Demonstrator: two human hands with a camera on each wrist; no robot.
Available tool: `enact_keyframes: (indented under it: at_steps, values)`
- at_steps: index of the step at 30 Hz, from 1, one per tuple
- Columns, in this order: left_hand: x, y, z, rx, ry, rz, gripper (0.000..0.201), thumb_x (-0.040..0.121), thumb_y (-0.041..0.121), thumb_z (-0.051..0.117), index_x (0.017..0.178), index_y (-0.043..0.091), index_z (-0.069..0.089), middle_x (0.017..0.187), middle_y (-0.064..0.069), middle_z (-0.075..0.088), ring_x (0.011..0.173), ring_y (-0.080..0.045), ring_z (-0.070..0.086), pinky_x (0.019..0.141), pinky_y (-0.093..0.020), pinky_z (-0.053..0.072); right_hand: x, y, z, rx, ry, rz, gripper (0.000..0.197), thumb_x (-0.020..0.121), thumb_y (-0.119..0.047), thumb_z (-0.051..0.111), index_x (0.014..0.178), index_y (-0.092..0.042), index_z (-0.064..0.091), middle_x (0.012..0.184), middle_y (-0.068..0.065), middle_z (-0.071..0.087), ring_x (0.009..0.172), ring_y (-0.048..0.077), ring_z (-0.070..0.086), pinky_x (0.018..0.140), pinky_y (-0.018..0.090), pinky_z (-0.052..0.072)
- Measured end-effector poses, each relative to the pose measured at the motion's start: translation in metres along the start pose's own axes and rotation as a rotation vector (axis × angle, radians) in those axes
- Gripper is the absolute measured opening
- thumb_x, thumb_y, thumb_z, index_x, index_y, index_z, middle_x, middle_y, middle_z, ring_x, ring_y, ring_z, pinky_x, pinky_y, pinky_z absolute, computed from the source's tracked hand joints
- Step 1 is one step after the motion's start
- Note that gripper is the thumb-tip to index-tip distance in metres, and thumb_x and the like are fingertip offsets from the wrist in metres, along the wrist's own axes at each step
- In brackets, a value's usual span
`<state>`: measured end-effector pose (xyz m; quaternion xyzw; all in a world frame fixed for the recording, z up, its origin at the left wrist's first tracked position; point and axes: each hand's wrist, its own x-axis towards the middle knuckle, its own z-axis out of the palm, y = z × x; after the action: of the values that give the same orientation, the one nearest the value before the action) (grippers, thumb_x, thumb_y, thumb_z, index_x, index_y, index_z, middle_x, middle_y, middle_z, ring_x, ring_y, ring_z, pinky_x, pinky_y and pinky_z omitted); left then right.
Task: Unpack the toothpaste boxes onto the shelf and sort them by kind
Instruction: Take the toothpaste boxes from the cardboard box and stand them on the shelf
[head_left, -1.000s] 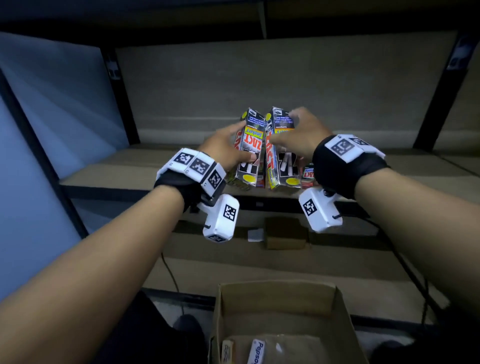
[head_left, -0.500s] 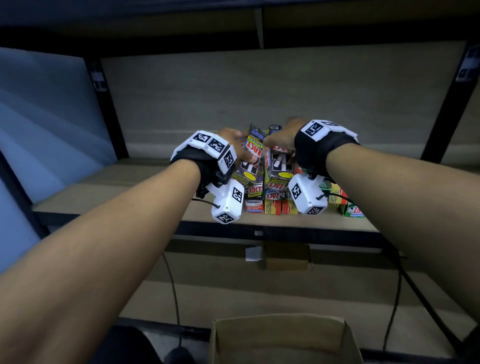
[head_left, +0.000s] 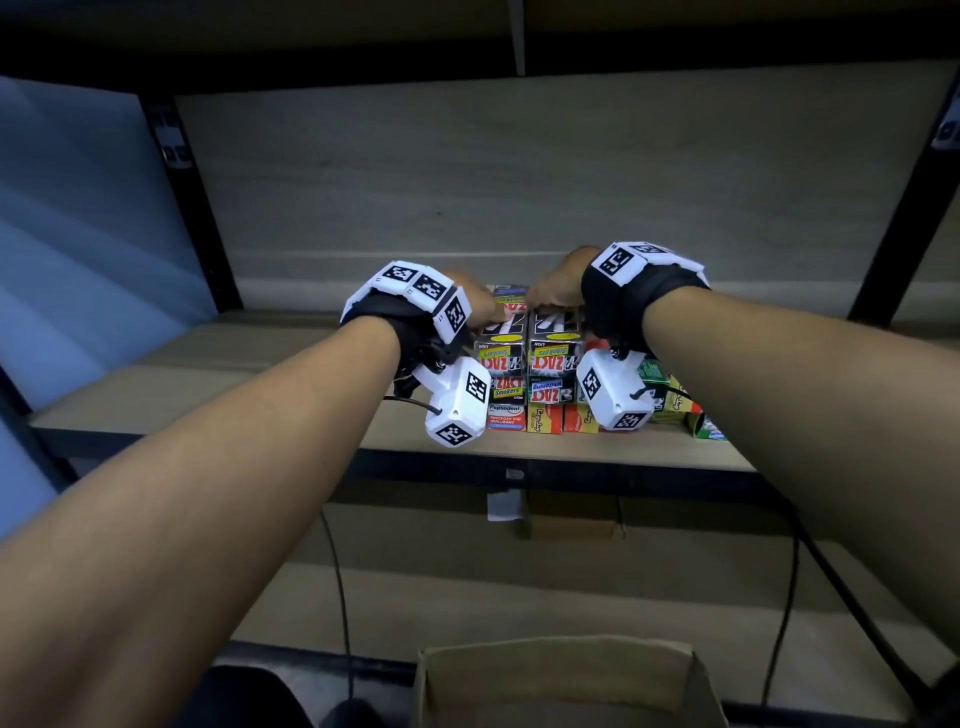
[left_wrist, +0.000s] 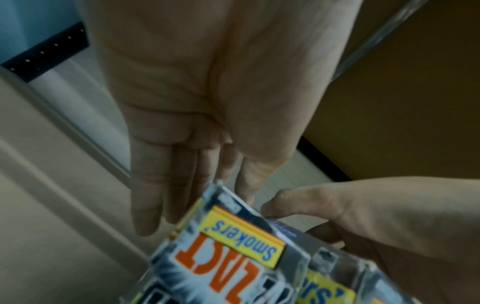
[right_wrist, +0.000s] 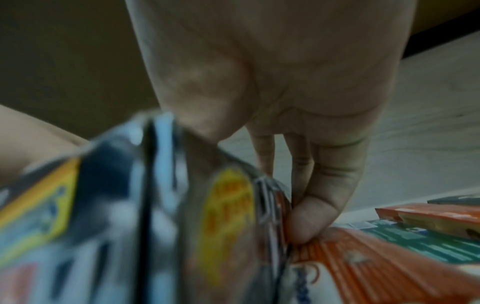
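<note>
Two Zact Smokers boxes (head_left: 525, 347) are set atop the stacked boxes (head_left: 540, 410) on the shelf (head_left: 270, 410). Left hand (head_left: 475, 306): grip straight-fingered, touching the left box. Right hand (head_left: 558, 291): grip curled round the right box.

Zact boxes (head_left: 527, 345) now atop stack

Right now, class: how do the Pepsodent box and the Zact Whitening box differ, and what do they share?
The Pepsodent box is white and red, print upright; the Zact Whitening box is black and white, print upside down. The Pepsodent box rests on the shelf; the Zact Whitening box lies on yellow-orange boxes. Both lie flat beneath Zact Smokers boxes.
</note>
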<state>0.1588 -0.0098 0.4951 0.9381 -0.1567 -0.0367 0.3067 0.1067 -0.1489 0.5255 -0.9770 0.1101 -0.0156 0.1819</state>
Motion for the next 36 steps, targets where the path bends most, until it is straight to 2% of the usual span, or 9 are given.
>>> enact_keyframes:
  at_steps: [3,8,12,14,21,24,27,31,36]
  values:
    - [-0.009,0.002,0.002,-0.041,-0.009,0.004,0.039,0.092,0.033,0.064,0.122,0.009,0.065,0.118,-0.012,0.068,0.104,-0.029,0.066,0.096,-0.044,0.053,0.001,0.001,0.001,0.023,0.035,0.032,0.031,0.087,-0.041,0.067,0.078,-0.012,0.063,0.114,0.012,0.069,0.095,0.028,0.065,0.092,0.039,0.054]
    - [-0.029,0.001,-0.001,-0.212,0.006,-0.022,0.034,0.088,0.027,0.071,0.117,0.011,0.065,0.11,-0.012,0.071,0.097,-0.034,0.07,0.088,-0.049,0.057,-0.004,0.011,-0.004,0.058,0.074,0.049,0.041,0.07,-0.054,0.075,0.075,-0.015,0.065,0.094,0.008,0.071,0.08,0.029,0.071,0.081,0.048,0.06]
    - [-0.051,0.007,-0.004,-0.193,0.031,-0.002,0.032,0.09,0.023,0.069,0.119,0.01,0.064,0.111,-0.012,0.07,0.095,-0.032,0.07,0.086,-0.046,0.058,-0.027,0.016,-0.008,0.13,0.086,0.053,0.049,0.072,-0.049,0.078,0.099,-0.011,0.063,0.11,0.009,0.065,0.095,0.035,0.069,0.087,0.049,0.057]
    - [-0.063,0.01,-0.006,-0.202,0.037,-0.002,0.031,0.09,0.022,0.07,0.118,0.01,0.063,0.109,-0.012,0.07,0.09,-0.032,0.071,0.08,-0.043,0.06,-0.037,0.019,-0.01,0.127,0.098,0.036,0.047,0.075,-0.049,0.076,0.1,-0.012,0.06,0.11,0.01,0.064,0.099,0.035,0.068,0.089,0.049,0.056]
    - [-0.105,0.015,-0.01,-0.201,0.107,0.04,0.015,0.09,0.02,0.069,0.088,0.012,0.056,0.101,-0.021,0.071,0.087,-0.037,0.072,0.079,-0.054,0.059,-0.077,0.031,-0.011,0.317,0.096,0.056,0.024,0.086,-0.023,0.069,0.097,-0.002,0.065,0.093,0.018,0.072,0.081,0.035,0.073,0.078,0.053,0.06]
    - [-0.117,0.013,-0.005,-0.269,0.083,0.033,0.014,0.091,0.014,0.066,0.091,0.006,0.055,0.097,-0.024,0.069,0.071,-0.032,0.069,0.069,-0.047,0.061,-0.096,0.045,-0.012,0.335,0.102,0.025,0.006,0.089,-0.009,0.062,0.085,-0.009,0.058,0.087,0.01,0.065,0.071,0.023,0.066,0.057,0.028,0.06]
    - [-0.129,0.009,0.005,-0.29,0.049,0.015,0.015,0.092,0.015,0.066,0.094,0.01,0.052,0.09,-0.016,0.063,0.061,-0.025,0.06,0.054,-0.033,0.056,-0.114,0.056,-0.007,0.297,0.127,0.015,0.012,0.087,-0.013,0.065,0.098,-0.012,0.061,0.087,0.004,0.064,0.072,0.02,0.063,0.054,0.025,0.056]
    - [-0.14,-0.003,0.026,-0.26,0.004,0.037,0.017,0.091,0.023,0.068,0.099,0.011,0.058,0.095,-0.014,0.069,0.067,-0.025,0.068,0.061,-0.043,0.06,-0.139,0.062,0.014,0.247,0.037,0.059,0.024,0.09,-0.017,0.061,0.101,0.002,0.07,0.083,0.013,0.076,0.067,0.029,0.071,0.069,0.041,0.06]
    - [-0.152,-0.018,0.064,-0.252,-0.063,0.033,0.012,0.09,0.024,0.068,0.088,0.017,0.059,0.103,-0.014,0.071,0.079,-0.031,0.071,0.066,-0.048,0.06,-0.162,0.083,0.054,0.339,-0.043,0.072,0.023,0.094,-0.027,0.064,0.099,-0.006,0.07,0.084,0.011,0.076,0.065,0.025,0.067,0.069,0.038,0.06]
